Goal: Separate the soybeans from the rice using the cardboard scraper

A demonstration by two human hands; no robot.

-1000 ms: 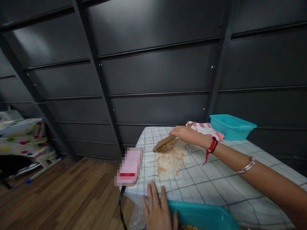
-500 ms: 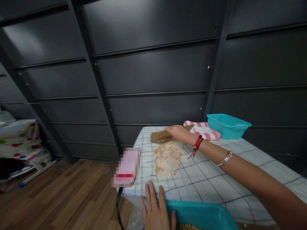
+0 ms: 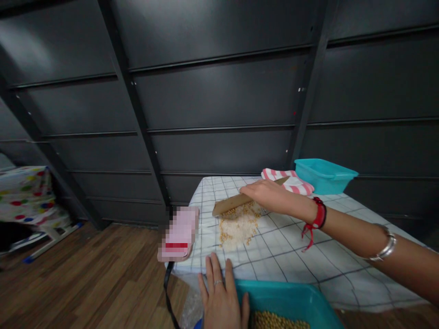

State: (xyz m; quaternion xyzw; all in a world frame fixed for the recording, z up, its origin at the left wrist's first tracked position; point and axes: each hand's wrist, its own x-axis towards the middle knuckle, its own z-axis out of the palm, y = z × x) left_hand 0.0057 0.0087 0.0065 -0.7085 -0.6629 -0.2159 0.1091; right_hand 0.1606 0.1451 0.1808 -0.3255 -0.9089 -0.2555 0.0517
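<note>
My right hand grips a strip of brown cardboard, standing on its long edge at the far side of a spread pile. White rice-like grains make up the pile's middle, with yellow kernels scattered through and around them. The strip's lower edge touches the far kernels. My left hand lies with fingers spread at the table's near edge, beside a teal basin. Its thumb is at the basin's left wall. Small yellow-green beans or grains lie in the basin.
A checked cloth covers the table. A second teal basin and a pink-striped towel sit at the back right. At the left edge is a pink, pixelated phone-like object with a black strap. Dark panelled wall stands behind.
My right hand has drawn the cardboard strip a little toward me, pressing into the far side of the pile. The left hand stays by the near basin. The view has tilted slightly.
</note>
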